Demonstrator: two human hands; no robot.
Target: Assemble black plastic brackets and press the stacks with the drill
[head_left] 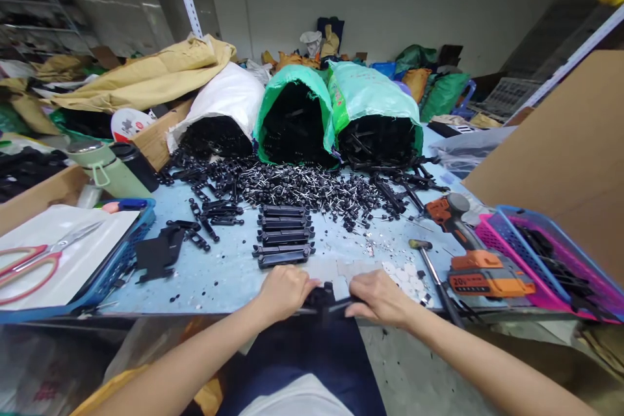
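Black part (pixel 327 298) is at the front edge of the bench (pixel 205 289), between my left hand (pixel 287 291) and right hand (pixel 379 296). Left fingers clamped on its left end, right fingers on its right; middle shows between, blurred.

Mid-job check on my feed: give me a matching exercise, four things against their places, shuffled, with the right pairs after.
Things
1. Red-handled metal scissors
2. Orange-and-black cordless drill
3. Pale green cup with a loop handle
4. Black part, blurred

Places
A. Beside the pink plastic basket
B. Held by the left hand and right hand
C. On the flat white sheet
D. Beside the black cylindrical bottle

Pairs: 1-C, 2-A, 3-D, 4-B
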